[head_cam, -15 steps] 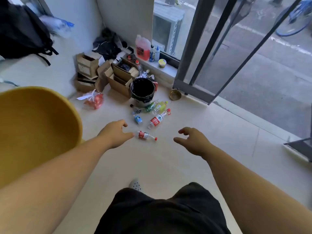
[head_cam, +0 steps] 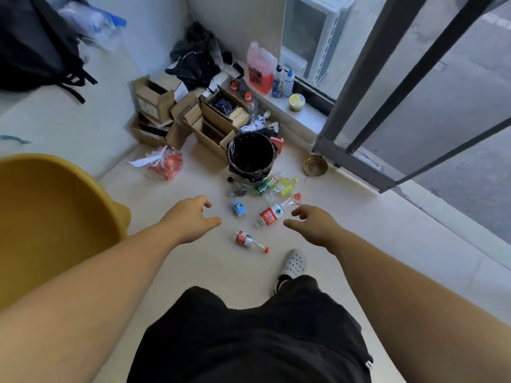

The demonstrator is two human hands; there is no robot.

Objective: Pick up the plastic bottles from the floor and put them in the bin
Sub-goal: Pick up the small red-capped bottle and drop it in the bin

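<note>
Your left hand (head_cam: 190, 219) and right hand (head_cam: 313, 225) hover empty, fingers loosely spread. Plastic bottles (head_cam: 269, 214) lie on the floor (head_cam: 359, 230) just before the black-lined bin (head_cam: 250, 156); its contents are indiscernible.

The red-labelled bottle (head_cam: 270, 215) on the floor carries white characters too small to read; labels on the other bottles are likewise illegible.
</note>
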